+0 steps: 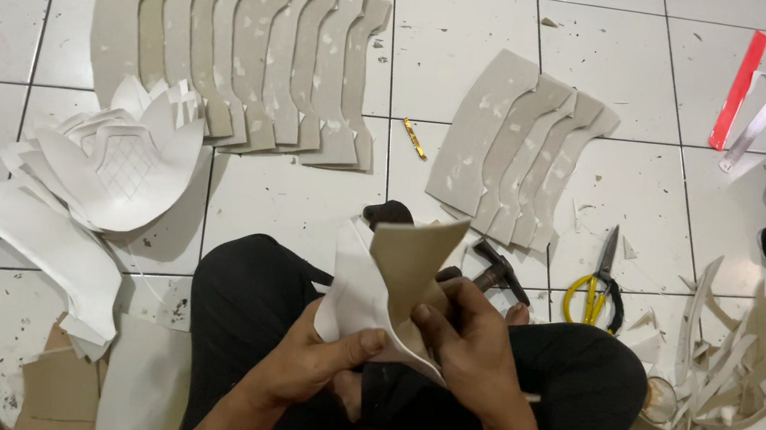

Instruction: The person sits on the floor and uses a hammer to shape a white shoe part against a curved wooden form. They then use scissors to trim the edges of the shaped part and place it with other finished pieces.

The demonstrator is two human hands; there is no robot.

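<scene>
Hands pressing white sheet (353, 294) onto tan piece (412, 255): left hand (312, 361) and right hand (472, 352) fingers clamped on both; best smoothed edge-aligned, firmly

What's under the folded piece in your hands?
Under the folded white and tan piece show black-trousered legs and, just beyond, a dark hammer head. The hammer's handle and the floor directly beneath are hidden.

Bare tiled floor (304, 203) open ahead of the knees, fanned grey cut pieces (245, 53) blocking the far left, smaller fan (515, 144) far right, white paper heap (96, 172) crowding left, hammer (497, 267) and yellow scissors (598, 288) near right, scrap strips (733, 379) beyond.
</scene>
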